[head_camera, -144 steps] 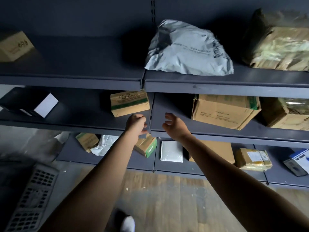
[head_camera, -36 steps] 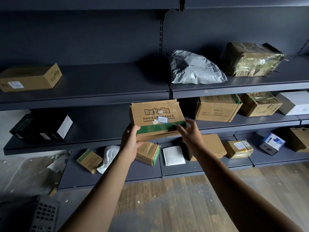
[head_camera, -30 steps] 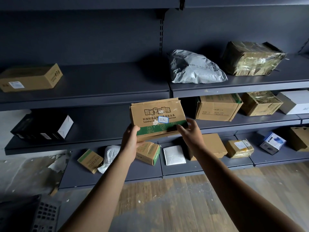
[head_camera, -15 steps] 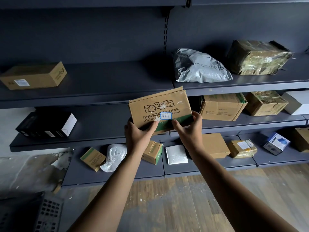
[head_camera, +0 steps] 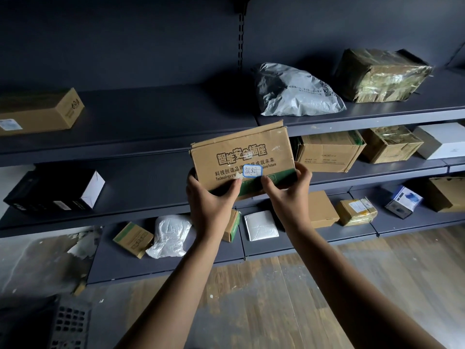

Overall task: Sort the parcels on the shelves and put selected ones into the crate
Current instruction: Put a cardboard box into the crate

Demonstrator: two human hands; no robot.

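Holding one cardboard box (head_camera: 241,157) up in front of the shelves (head_camera: 156,114), a hand at each lower corner.

Item: brown box, printed face toward me, green band along its lower edge, small blue-edged label (head_camera: 252,171) near the middle. It is slightly tilted and held in the air before the gap between upper and middle shelf, touching neither.
My left hand (head_camera: 211,197): arm stretched forward and up, palm cupping the lower left corner, thumb across the front face, fingers curled behind.
My right hand (head_camera: 289,195): arm likewise raised, thumb on the front just under the label, fingers wrapped round the lower right edge.
Crate (head_camera: 68,323): dark, perforated, on the floor at lower left, well apart from the box.
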